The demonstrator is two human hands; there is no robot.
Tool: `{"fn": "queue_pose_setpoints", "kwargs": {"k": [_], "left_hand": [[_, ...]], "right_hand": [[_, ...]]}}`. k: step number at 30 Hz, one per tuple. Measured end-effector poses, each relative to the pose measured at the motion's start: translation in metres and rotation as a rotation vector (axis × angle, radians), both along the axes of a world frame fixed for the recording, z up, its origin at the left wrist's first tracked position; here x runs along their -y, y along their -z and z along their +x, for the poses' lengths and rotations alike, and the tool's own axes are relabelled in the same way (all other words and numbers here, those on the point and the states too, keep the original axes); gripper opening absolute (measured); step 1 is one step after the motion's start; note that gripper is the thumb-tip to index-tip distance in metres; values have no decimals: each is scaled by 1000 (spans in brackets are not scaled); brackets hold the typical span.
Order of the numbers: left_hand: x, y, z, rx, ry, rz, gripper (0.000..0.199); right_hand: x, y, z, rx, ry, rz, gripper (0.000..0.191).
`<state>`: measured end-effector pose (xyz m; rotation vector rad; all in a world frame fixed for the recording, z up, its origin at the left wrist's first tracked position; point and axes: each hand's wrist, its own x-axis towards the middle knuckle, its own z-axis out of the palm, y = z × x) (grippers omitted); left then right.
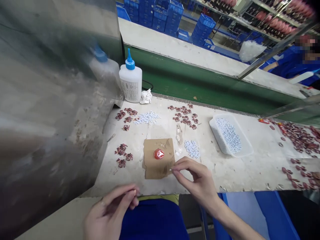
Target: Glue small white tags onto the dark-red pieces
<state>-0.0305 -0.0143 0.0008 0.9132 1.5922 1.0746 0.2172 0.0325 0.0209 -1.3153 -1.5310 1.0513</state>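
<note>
My right hand (pixel 196 180) is closed in a pinch on a small white piece (pixel 170 170), just off the right edge of a brown cardboard piece (pixel 151 170). On that cardboard lies a round red item with a white mark (pixel 159 154). My left hand (pixel 112 210) is at the front edge of the table, thumb and fingertips pressed together; whatever they hold, if anything, cannot be made out. Beyond my right hand is a small heap of white pieces (pixel 192 148). Small dark-red figure-like parts (pixel 121 150) lie to the left of the cardboard.
A white bottle with a blue nozzle (pixel 131 81) stands at the back left beside crumpled tissue (pixel 146 96). To the right, a clear plastic tub (pixel 246 146) holds many small white pieces. Dark-red parts (pixel 300 138) cover the far right. A metal panel (pixel 62 116) borders the left.
</note>
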Motion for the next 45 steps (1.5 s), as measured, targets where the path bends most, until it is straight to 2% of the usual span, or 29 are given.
{"fn": "queue_pose_setpoints", "kwargs": {"k": [3,5,9,14,19,29,33,38,41,45], "left_hand": [[-25,5,18,227,175,-14,14],[-30,1,26,282,223,-8,17],[-25,-14,32,203,175,63,14],[-23,-21,33,67,248,268,25],[-25,-20,34,46,250,240,23],[-26,-20,35,48,228,194,17],[-27,-20,35,36,214,233,19],[-32,-19,36,138,249,234,21],[-33,-19,37,167,251,164,18],[-28,-18,38,192,224,73,23]], "right_hand": [[7,-9,-11,-47,-7,16,18],[10,-14,-16,-59,20,12,18],[12,-23,-23,-79,26,44,19],[11,-32,-29,-129,-30,56,22],[10,-31,-32,-153,-37,9,24],[6,-33,-32,-48,-106,57,22],[9,-35,-31,82,-161,168,31],[12,-38,-29,202,-198,287,40],[12,-38,-28,155,-187,254,33],[10,-31,-24,-60,-97,-12,29]]}}
